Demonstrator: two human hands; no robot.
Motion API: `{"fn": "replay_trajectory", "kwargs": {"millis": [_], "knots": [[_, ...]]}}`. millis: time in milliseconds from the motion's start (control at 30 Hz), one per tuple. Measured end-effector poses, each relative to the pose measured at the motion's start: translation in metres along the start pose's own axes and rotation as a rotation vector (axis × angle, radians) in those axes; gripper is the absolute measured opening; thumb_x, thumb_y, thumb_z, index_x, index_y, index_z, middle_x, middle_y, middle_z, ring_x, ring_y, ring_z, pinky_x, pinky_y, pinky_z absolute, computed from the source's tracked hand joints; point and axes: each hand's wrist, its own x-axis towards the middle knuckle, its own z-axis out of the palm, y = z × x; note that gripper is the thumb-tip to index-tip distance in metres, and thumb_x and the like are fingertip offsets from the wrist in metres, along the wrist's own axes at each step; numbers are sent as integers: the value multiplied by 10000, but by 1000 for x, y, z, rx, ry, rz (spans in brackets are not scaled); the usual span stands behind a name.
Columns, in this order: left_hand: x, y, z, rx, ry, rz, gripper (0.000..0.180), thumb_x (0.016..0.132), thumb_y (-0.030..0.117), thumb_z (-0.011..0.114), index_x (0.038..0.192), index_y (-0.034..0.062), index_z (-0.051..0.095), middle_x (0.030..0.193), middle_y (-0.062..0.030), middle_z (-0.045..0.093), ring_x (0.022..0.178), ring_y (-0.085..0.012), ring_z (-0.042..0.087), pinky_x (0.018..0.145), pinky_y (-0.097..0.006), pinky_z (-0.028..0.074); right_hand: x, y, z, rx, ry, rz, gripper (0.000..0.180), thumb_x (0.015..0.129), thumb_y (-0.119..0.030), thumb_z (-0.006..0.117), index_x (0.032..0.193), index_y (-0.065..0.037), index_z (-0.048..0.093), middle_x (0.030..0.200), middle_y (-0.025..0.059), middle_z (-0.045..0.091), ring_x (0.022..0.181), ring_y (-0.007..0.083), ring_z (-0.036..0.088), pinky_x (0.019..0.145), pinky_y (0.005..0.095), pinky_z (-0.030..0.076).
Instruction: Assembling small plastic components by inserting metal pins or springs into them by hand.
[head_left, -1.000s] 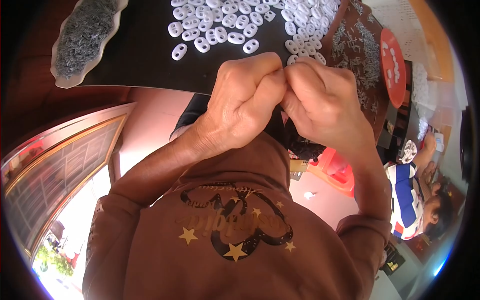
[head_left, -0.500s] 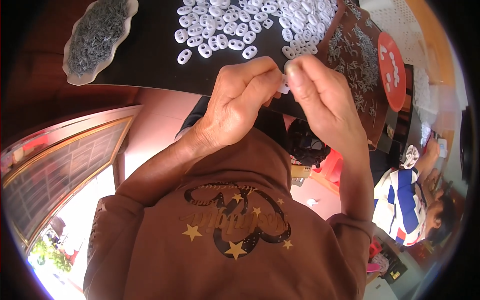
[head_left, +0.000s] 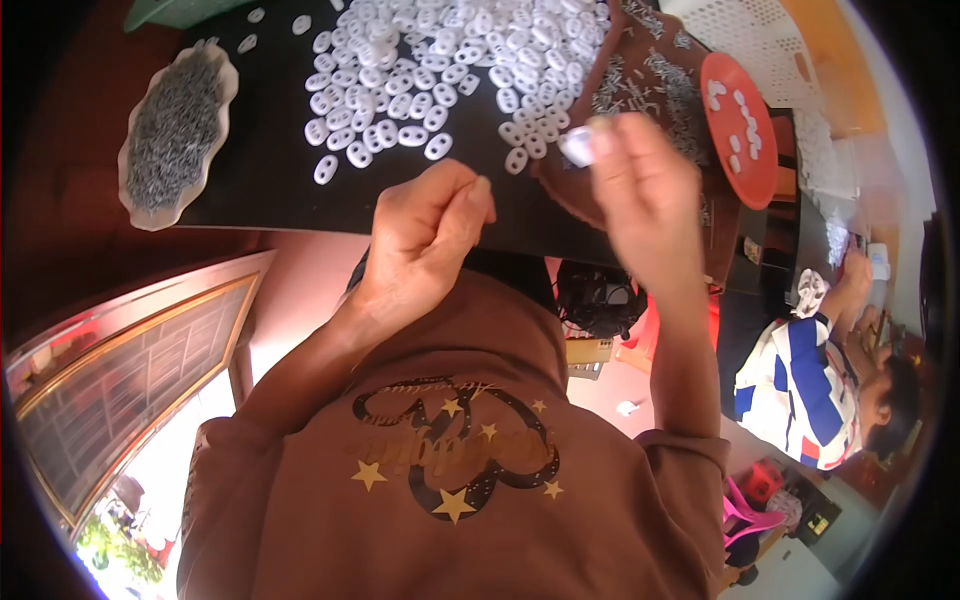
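Between the thumb and fingers of my right hand [head_left: 648,195] is a small white oval plastic piece [head_left: 577,147], blurred by motion, held above the brown cloth's near edge. My left hand [head_left: 428,232] is curled closed at the table's front edge, its thumb against the fingers; anything inside is hidden. Beyond it spreads a heap of white oval two-hole plastic pieces [head_left: 400,105] on the dark table [head_left: 262,165]. Grey screws lie heaped in a scalloped tray [head_left: 175,130] on the left. More screws [head_left: 683,105] are scattered over the brown cloth [head_left: 575,188].
A red plate [head_left: 752,188] with several white pieces stands right of the cloth, beside a white perforated basket [head_left: 745,45]. At the far left is a green container [head_left: 175,12]. Another person [head_left: 810,390] sits at the right, and a framed panel [head_left: 140,370] leans at lower left.
My hands have drawn apart, the left moving left and down, the right carrying the white piece away from it. The head view has shifted, showing more of the table's far side.
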Motion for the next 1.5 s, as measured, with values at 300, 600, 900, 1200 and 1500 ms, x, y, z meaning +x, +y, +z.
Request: {"fn": "replay_trajectory", "kwargs": {"millis": [300,600,900,1200,1500], "knots": [[7,4,2,67,-63,-5,223,913,64,541,709,-19,506,588,4,456,548,-48,371,482,-226,338,36,96,-142,-569,305,219,325,946,-280,537,816,11,603,628,-53,461,605,30,374,524,221,323],[8,6,2,211,-91,75,238,860,15,581,652,-14,468,546,-84,388,450,-147,356,429,-298,306,40,33,-93,-387,47,-3,193,931,-180,548,958,0,612,734,23,569,687,81,500,641,231,422],[7,-2,2,387,-104,266,254,775,44,626,594,29,449,562,-119,439,472,-296,467,436,-386,363,44,-4,9,-528,-365,-318,176,835,-56,598,1003,-15,566,886,130,546,783,318,578,679,369,456],[9,-9,-4,314,-106,419,224,755,-20,618,602,13,458,552,-114,423,462,-304,438,426,-389,331,77,-7,44,-689,-369,-415,146,853,-120,590,976,-43,571,903,101,555,756,335,583,632,419,463],[8,-8,-11,257,-87,405,251,766,-16,615,596,16,432,555,-110,411,465,-300,443,432,-389,342,91,4,64,-900,-322,-550,149,839,-107,600,795,-17,490,805,129,540,674,360,578,566,440,476]]}}
